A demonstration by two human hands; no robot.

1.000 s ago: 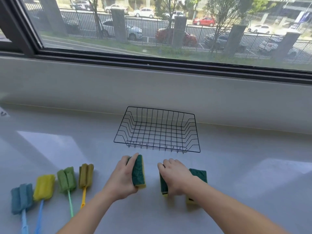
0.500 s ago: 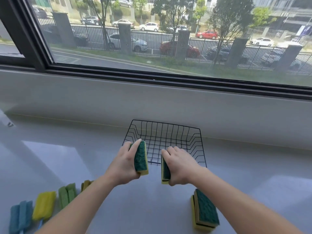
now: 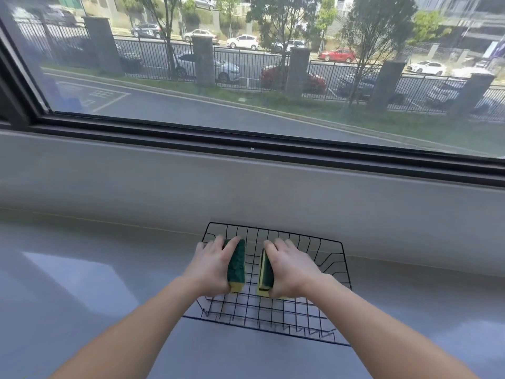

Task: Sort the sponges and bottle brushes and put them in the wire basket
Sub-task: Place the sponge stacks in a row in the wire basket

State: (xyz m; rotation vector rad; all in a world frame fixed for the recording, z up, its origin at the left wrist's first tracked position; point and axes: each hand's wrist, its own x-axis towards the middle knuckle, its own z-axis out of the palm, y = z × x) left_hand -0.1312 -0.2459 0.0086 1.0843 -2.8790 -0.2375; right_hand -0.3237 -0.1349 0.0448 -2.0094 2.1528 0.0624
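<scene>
Sponges: I hold two, one in each hand, both low inside the wire basket [image 3: 273,315]. I cannot tell whether they touch its floor yet.
Left sponge [image 3: 236,265]: it stands on edge with its dark green scrub face turned toward the middle. Yellow foam shows at the near end.
Right sponge [image 3: 265,272]: also on edge, just beside the first, with a gap between them.
Long axis: both run away from me toward the window, roughly side by side.
Left hand [image 3: 214,265]: curled round its sponge, fingers over the top.
Right hand [image 3: 291,269]: gripping its sponge the same way.
Why on edge: I judge that standing them up packs them in a row and leaves basket room for the brushes.
Basket: it sits on the grey desk [image 3: 82,296], near the wall under the window.
Progress: early, I think, as these look like the first things going in.
</scene>
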